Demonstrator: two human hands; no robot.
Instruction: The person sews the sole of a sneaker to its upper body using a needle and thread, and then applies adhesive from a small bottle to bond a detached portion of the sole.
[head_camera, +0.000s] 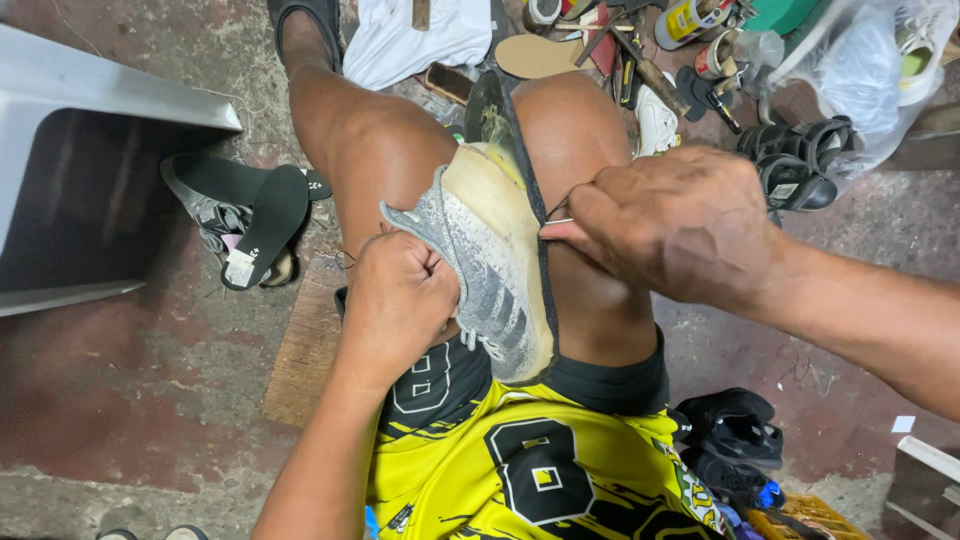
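Observation:
A grey knit sneaker (490, 265) with a yellowed sole lies clamped between my knees, sole edge turned up. My left hand (398, 300) is closed in a fist on the shoe's upper at its left side. At the shoe's right edge my right hand (675, 220) pinches a thin metal needle (556, 222), where a dark sole strip runs along the seam. The needle's tip is hidden at the seam.
A black insole (262, 225) and a grey shoe lie on the red floor at left, beside a metal box (90, 170). A wooden board (305, 345) sits under my left leg. Tools, cans and black sandals (800, 160) crowd the top right. Dark shoes (735, 435) lie at the lower right.

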